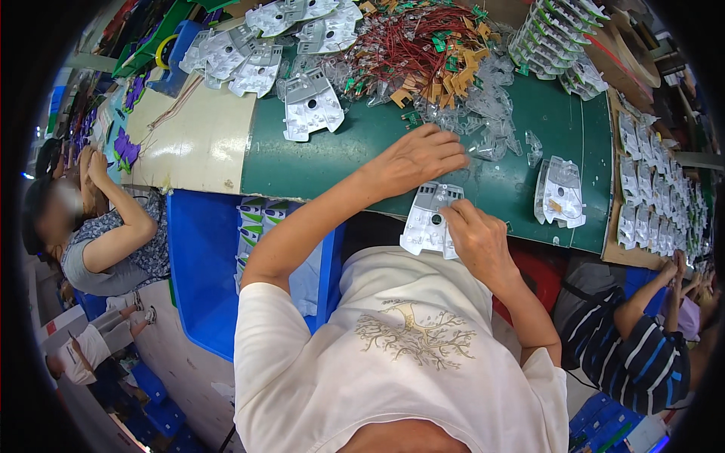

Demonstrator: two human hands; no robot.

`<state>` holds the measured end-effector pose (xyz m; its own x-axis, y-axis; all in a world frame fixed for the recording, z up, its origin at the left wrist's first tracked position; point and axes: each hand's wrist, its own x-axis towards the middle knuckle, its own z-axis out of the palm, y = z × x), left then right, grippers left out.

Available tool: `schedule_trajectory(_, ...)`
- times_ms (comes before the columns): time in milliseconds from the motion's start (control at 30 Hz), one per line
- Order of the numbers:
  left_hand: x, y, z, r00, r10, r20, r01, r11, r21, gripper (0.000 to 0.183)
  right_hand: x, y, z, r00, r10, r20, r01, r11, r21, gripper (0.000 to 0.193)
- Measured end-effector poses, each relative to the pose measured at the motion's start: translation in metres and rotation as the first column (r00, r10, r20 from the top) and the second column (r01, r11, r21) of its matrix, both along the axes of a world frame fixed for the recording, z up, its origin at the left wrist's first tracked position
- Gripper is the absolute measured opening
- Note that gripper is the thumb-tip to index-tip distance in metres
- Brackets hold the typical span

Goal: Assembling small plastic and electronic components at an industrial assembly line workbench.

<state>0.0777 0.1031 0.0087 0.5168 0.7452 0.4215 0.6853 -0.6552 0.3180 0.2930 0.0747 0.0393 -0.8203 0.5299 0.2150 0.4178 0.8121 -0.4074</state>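
Note:
At the table's near edge my right hand [483, 238] is closed on the right side of a white-and-grey plastic housing [427, 219] with a round dark hole in it. My left hand [424, 157] is just beyond the housing, over the green tabletop, its fingers curled together beside a heap of clear plastic pieces [495, 113]. Whatever its fingertips may hold is hidden. Another small stack of the same housings [559, 192] lies to the right, and a single housing [310, 104] sits to the left.
Red wires with green boards and tan tabs [423, 45] are piled at the back. Tall stacked housings [547, 38] stand back right, more housings [234, 57] back left. A blue bin [200, 279] is below the table's left edge. Co-workers [121, 226] sit on both sides.

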Motion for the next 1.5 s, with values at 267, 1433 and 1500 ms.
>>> schedule_trajectory(267, -0.031, -0.056, -0.005, 0.935, 0.354, 0.034, -0.355, 0.933, 0.049, 0.028, -0.007, 0.006, 0.003, 0.999, 0.030, -0.021, -0.030, 0.999, -0.012, 0.026)
schedule_trajectory(1433, 0.026, -0.096, -0.013, 0.786, 0.401, 0.470, -0.357, 0.916, -0.184, 0.043, -0.007, 0.027, 0.002, 0.990, -0.106, -0.094, 0.089, 0.981, -0.171, 0.015)
schedule_trajectory(1500, 0.029, -0.096, -0.015, 0.765, 0.402, 0.503, -0.346, 0.915, -0.205, 0.051, -0.001, 0.026, 0.006, 0.992, -0.110, -0.056, 0.099, 0.981, -0.165, 0.016)
